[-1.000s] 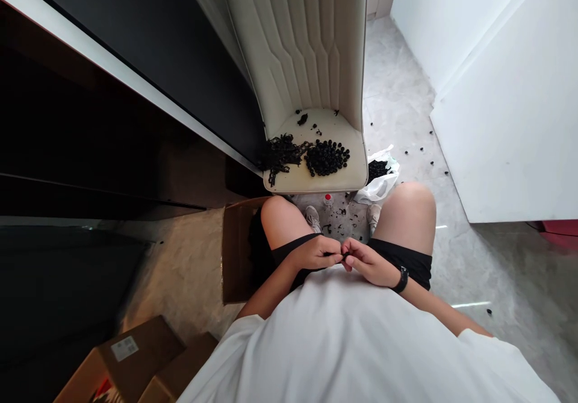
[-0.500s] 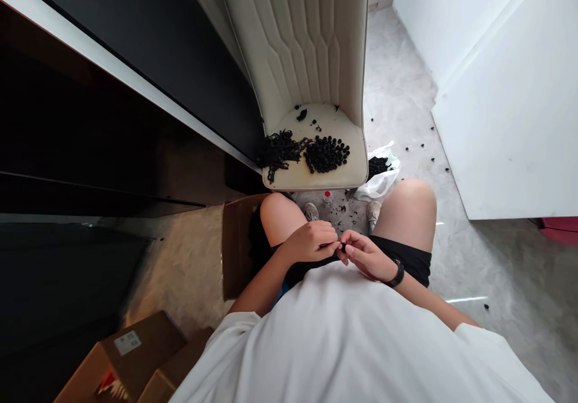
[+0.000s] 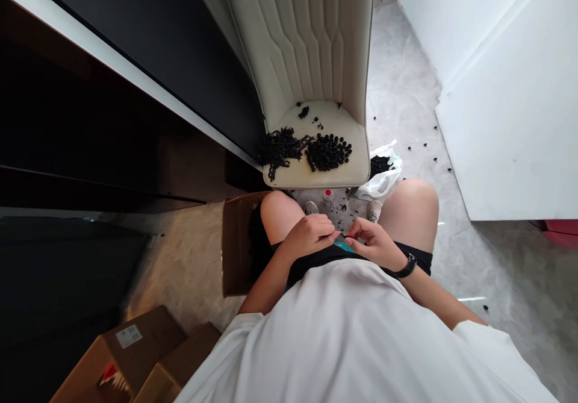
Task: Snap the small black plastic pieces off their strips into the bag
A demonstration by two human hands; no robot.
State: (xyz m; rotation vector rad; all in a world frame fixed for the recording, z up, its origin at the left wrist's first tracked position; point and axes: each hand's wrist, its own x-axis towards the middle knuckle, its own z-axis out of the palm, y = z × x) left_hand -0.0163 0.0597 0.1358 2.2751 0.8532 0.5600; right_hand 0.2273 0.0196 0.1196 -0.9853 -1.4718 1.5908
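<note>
Black piece (image 3: 342,236), small: one, pinched between closed fingers of left hand (image 3: 311,234) and right hand (image 3: 372,245), over black shorts (image 3: 316,264). Round black pieces (image 3: 329,152): one heap, on chair seat (image 3: 316,179), beside tangled black strips (image 3: 282,149).

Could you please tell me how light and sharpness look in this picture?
Head view: the white panel bright, the cabinet in deep shadow; head view: a glare streak on the floor at right; head view: the dark piece between left hand and right hand, too small and unclear to identify.
</note>
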